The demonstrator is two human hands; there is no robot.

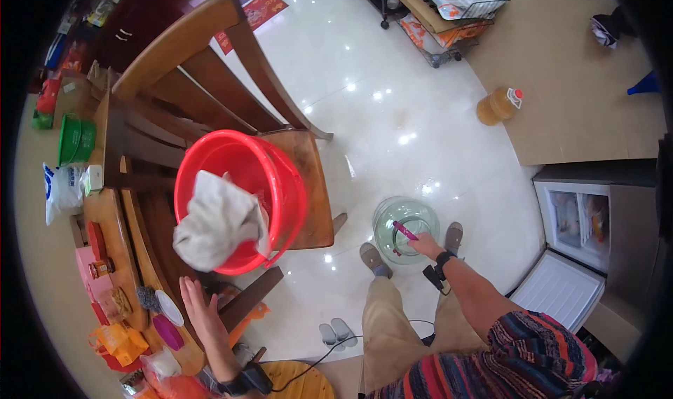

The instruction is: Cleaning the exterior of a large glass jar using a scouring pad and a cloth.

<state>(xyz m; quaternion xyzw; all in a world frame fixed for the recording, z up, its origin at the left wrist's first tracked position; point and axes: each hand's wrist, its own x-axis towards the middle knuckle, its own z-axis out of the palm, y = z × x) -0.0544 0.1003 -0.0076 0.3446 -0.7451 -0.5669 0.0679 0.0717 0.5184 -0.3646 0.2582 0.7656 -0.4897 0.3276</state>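
My right hand (427, 245) grips a slim magenta handle (405, 231); what kind of tool it belongs to I cannot tell. Below it, by my feet, a round clear vessel (405, 205) stands on the tiled floor. A small red part shows near the vessel's lower rim. My left hand (200, 304) is raised with its fingers apart and nothing in them. Just beyond those fingertips, a red plastic bucket (289, 189) rests on the seat of a wooden chair (315, 210). A greyish-white cloth (218, 220) hangs over the bucket's near rim.
A wooden table (110, 231) at left carries jars, bags and a purple lid (167, 332). At right a freezer door (560, 288) stands open. A bottle of yellow liquid (494, 107) and a wire rack (447, 26) are farther off. Grey slippers (336, 334) and a cable lie nearby.
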